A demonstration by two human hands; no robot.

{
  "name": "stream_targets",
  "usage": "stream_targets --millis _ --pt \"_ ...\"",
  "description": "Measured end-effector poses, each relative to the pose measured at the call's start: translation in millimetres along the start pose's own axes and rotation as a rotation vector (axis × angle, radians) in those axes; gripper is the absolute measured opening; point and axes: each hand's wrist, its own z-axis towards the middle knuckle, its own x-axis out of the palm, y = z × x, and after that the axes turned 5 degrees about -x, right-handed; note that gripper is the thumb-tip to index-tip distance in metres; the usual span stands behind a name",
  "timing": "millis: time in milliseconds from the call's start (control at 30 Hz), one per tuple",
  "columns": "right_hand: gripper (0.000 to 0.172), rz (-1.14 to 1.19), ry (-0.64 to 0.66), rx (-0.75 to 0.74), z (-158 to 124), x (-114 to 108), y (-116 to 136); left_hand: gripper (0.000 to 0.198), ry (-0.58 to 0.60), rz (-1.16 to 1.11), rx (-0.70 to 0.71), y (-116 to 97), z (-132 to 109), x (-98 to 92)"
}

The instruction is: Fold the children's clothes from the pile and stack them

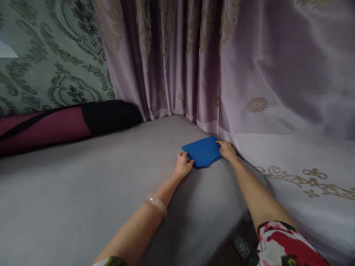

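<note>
Blue cloth (203, 150): lies flat on the grey bed cover (83, 192), just beside the curtain (177, 55). Progress, judged from its state: folding looks well advanced, the cloth being a compact, layered panel; the edge on the side away from the curtain's pleats is notched and uneven, so squaring is incomplete. Whether another fold remains cannot be told. Long axis runs between the hands, slanting, its right end nearer the curtain; the straight edge faces the pleats. Left hand (184, 164), at the end farther from the curtain: fingers and thumb bent at the cloth's edge; cannot tell whether they pinch it. Right hand (227, 150), at the end next to the curtain: forefinger extended onto the cloth, thumb hidden; grip likewise unclear. Left of the curtain's pleats, a maroon-and-black bundle (113, 116) lies along the patterned wall (69, 48).
</note>
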Motion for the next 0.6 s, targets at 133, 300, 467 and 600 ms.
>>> stream_targets --millis 133,300,467,600 --pt "0.049 0.000 0.046 0.024 4.3 -0.4 -0.6 0.034 0.037 0.018 0.033 13.3 -15.3 -21.0" --pt "0.051 -0.022 0.030 0.027 7.9 2.1 -3.3 0.029 0.067 0.065 0.105 46.0 -44.3 -73.8" --pt "0.054 -0.015 0.005 -0.023 13.5 6.8 -8.1 0.025 -0.103 0.258 0.184 92.9 -77.7 -140.9" --pt "0.056 -0.029 -0.005 -0.089 18.6 10.2 -14.5 0.028 -0.387 0.534 0.226 131.4 -102.8 -182.4"
